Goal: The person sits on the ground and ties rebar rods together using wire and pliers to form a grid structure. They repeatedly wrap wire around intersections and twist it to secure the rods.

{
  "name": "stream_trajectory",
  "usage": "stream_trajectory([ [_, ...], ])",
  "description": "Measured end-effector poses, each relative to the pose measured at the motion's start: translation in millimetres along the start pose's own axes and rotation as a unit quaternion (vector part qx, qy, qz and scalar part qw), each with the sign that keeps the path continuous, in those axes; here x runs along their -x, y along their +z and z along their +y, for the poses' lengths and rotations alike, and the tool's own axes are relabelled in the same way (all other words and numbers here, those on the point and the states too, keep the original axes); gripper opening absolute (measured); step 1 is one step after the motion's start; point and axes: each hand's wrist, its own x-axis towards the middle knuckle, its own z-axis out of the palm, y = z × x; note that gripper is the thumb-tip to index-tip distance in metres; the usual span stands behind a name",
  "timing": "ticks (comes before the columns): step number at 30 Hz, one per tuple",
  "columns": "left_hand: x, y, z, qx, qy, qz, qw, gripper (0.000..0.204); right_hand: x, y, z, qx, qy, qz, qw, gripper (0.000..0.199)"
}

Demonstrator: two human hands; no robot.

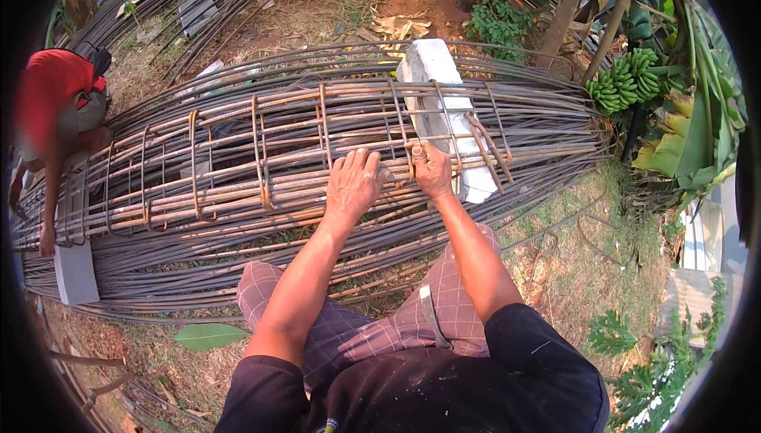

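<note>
A long rebar cage lies across a heap of long steel bars, its square stirrups rusty brown. My left hand is curled over the cage's near lengthwise bars, palm down. Right beside it, my right hand is closed in a fist around a stirrup at the near edge; the fingers' undersides are hidden. A pale concrete block is under the cage's right end, just beyond my right hand. Two short rusty rods lean over that block.
A co-worker in a red shirt bends over the cage's left end, near another grey block. Loose bars spread toward my knees. More rebar lies at the far left. Banana plants with green fruit stand at the right.
</note>
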Motion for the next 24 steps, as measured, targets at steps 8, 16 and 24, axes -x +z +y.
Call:
stream_trajectory([
  [8,-15,-10,-4,0.154,-0.128,-0.075,0.977,0.04,-6,9,19,0.007,0.119,-0.018,0.993,0.039],
  [16,-73,-75,-172,-0.172,-0.035,-0.134,0.975,0.095,-17,16,19,-0.059,0.17,-0.049,0.982,0.042],
  [24,-85,-79,-169,-0.186,-0.041,-0.164,0.968,0.091,-14,13,13,-0.069,0.132,-0.037,0.988,0.041],
])
